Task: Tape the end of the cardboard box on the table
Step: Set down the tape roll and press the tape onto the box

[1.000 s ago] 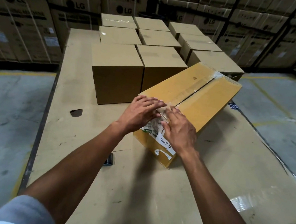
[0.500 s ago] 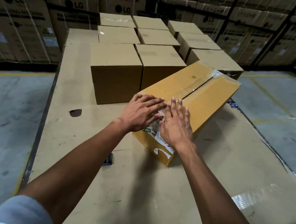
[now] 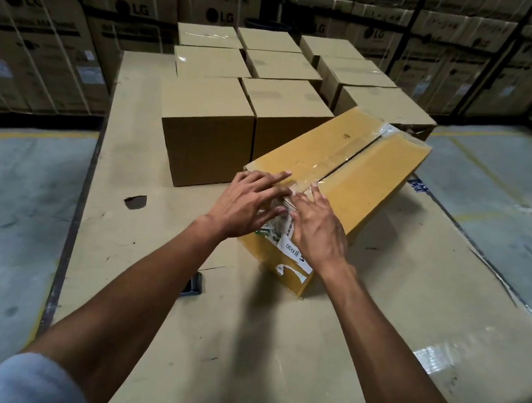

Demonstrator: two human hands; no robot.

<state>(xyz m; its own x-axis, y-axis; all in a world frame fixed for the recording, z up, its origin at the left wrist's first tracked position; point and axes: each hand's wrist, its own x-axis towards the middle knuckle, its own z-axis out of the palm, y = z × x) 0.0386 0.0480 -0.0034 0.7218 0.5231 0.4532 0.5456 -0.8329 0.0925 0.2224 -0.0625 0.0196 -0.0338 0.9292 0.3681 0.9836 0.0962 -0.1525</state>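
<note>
Both hands are flat on the near end of the long yellow box (image 3: 340, 163), which lies slantwise on the cardboard-covered table (image 3: 151, 287), its far end close to the plain brown boxes (image 3: 207, 126). The left hand (image 3: 247, 204) is spread open, fingers pressing the top corner; the right hand (image 3: 316, 230) is open too, palm down over the end edge, gripping nothing. The board looks stiff and the box light enough to slide, so I'd brace it by the near corners. Clear tape (image 3: 345, 151) glints along the centre seam, shiny and slick. A torn white label (image 3: 288, 250) crosses the end face.
</note>
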